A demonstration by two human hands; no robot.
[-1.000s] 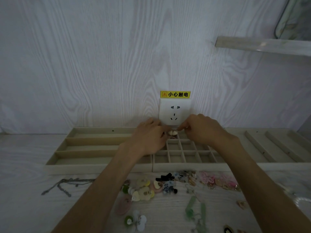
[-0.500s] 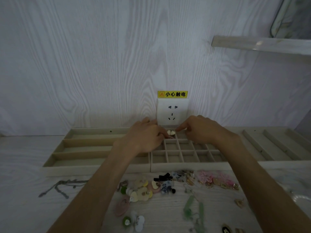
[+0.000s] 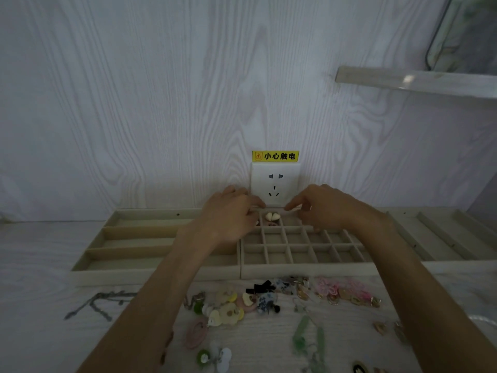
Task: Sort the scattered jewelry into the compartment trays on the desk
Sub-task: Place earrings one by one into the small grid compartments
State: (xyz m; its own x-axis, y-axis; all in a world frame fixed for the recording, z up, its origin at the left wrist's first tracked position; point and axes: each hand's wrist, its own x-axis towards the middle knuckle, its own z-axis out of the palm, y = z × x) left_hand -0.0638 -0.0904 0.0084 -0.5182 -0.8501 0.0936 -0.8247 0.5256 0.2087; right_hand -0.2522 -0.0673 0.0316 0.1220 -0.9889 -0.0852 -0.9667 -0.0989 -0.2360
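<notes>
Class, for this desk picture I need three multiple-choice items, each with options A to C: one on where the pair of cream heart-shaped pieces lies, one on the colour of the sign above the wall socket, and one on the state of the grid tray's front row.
1. Where does the pair of cream heart-shaped pieces lie?
A. In a back-row compartment of the grid tray
B. On the desk in front of the trays
C. In the long-slot tray on the left

2. What colour is the warning sign above the wall socket?
A. Red
B. Yellow
C. Green

3. What is the state of the grid tray's front row?
A. Full of earrings
B. Covered by a lid
C. Empty

Answers: 1 A, the hearts sit in a back cell between the left hand and right hand. 2 B, it is yellow with black characters. 3 C, its visible cells show only bare lining.
</notes>
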